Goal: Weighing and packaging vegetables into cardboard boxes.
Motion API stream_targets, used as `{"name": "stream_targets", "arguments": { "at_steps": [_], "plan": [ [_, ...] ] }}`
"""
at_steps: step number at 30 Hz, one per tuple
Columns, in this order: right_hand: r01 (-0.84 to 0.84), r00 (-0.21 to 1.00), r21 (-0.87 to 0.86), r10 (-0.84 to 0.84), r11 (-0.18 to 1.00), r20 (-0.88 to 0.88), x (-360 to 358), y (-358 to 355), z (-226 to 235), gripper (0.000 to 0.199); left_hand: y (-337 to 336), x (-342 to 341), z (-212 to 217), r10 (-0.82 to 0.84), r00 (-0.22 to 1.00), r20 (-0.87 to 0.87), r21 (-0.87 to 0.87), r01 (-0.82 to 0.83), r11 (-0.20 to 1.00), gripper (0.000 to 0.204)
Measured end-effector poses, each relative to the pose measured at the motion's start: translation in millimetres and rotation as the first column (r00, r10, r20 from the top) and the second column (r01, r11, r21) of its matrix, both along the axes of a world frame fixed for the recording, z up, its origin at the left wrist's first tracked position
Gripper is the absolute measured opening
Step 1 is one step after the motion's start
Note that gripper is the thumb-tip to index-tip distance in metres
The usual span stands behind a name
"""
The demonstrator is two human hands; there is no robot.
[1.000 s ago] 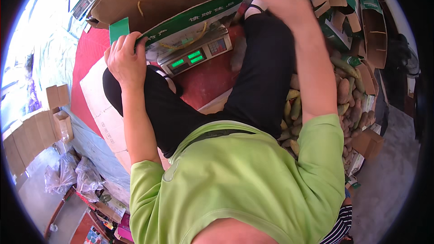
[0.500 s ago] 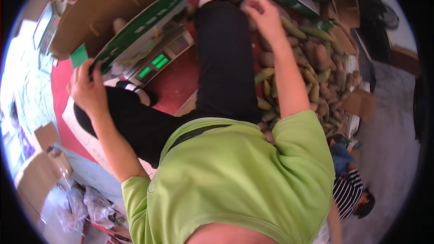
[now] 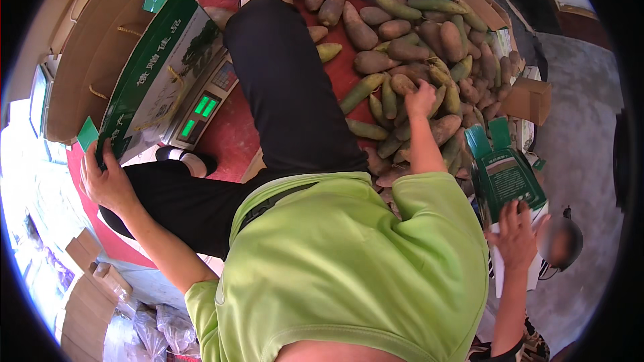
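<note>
My left hand grips the near corner of a green-and-white carton with rope handles. The carton stands open on a digital scale with lit green digits. Over the pile on the right, my right hand has its fingers closed at the end of a brown radish-like root. That root still lies among the others; my hand partly hides it. Long green radishes lie beside it.
The pile of brown and green roots spreads across the red floor covering. At right, a co-worker's hand rests on a green-and-white box. Bagged goods lie lower left. Flattened cardboard borders the pile.
My right hand has come down from beside my knee to the pile and closed on a root. The left hand stays on the carton. A co-worker's hand and box have appeared at right.
</note>
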State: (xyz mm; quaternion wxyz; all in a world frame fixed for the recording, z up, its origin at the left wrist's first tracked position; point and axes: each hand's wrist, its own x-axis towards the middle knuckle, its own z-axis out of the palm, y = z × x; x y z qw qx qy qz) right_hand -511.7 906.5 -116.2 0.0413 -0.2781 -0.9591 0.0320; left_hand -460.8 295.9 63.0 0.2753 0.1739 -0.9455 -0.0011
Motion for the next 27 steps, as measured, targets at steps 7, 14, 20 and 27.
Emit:
{"name": "stream_targets", "arguments": {
  "at_steps": [7,14,20,27],
  "plan": [
    [0.022,1.0,-0.468,-0.013,0.883,0.022,15,29,-66,0.037,0,1,0,0.028,1.0,0.006,0.003,-0.028,1.0,0.02],
    [-0.042,0.955,-0.562,0.198,0.826,0.22,36,-53,-78,0.034,7,-2,1,0.011,1.0,0.004,0.066,-0.011,0.998,0.018],
    [-0.082,0.996,-0.036,0.08,0.996,-0.044,20,-12,-39,0.053,2,-5,-1,-0.006,1.0,-0.009,0.056,0.007,0.998,0.017],
    [0.408,0.911,-0.107,-0.413,0.907,-0.019,-6,74,10,0.086,2,-1,3,0.026,1.0,-0.002,0.052,-0.026,0.998,0.018]
  ]
}}
